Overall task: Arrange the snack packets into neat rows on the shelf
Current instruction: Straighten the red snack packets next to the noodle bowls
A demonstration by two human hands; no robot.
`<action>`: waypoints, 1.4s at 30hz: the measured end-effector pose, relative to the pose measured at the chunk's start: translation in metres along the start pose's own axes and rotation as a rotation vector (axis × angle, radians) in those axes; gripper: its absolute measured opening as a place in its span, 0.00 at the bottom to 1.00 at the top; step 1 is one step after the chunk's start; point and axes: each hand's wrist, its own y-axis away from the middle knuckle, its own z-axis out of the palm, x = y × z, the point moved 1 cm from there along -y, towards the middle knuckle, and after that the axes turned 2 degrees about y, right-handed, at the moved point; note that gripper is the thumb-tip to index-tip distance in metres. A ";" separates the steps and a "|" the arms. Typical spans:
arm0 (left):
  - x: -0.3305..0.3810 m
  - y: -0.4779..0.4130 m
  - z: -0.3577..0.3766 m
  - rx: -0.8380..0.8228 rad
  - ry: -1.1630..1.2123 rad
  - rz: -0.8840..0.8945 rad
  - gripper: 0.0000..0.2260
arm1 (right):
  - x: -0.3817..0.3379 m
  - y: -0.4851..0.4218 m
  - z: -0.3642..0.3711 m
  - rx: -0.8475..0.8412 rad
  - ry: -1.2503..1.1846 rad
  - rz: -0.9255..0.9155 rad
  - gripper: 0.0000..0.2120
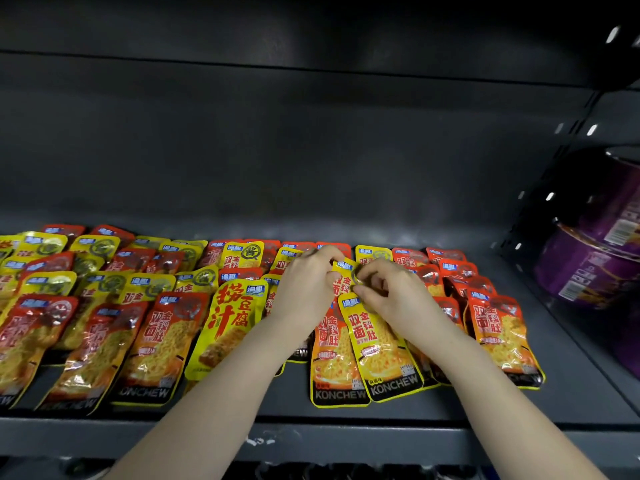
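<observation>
Several red and yellow snack packets lie flat in overlapping rows on a dark grey shelf (346, 412). My left hand (306, 282) and my right hand (388, 289) meet over the middle-right rows. Both pinch the top of one yellow packet (343, 271) held between them, my left hand at its left edge, my right hand at its right edge. Just below it lies another yellow packet (377, 344) marked KONCHEW, overlapping an orange-red packet (332, 368). A yellow packet with big red characters (225, 327) lies to the left of my left forearm.
Stacked purple bowl tubs (588, 258) stand at the right beyond a perforated shelf upright (540, 202). The dark back wall of the shelf (277, 150) rises behind the packets. A red packet (502, 337) ends the rows at the right. The shelf's front lip (311, 441) runs below.
</observation>
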 end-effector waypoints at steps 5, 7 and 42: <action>-0.004 -0.005 -0.002 0.052 0.111 -0.026 0.11 | -0.002 -0.003 -0.004 0.015 -0.292 0.090 0.05; -0.004 -0.006 -0.003 0.093 0.155 -0.032 0.11 | -0.002 -0.004 -0.006 0.033 -0.387 0.132 0.07; 0.009 0.001 0.007 -0.033 0.541 -0.184 0.03 | 0.014 -0.008 -0.016 0.320 -0.680 0.380 0.07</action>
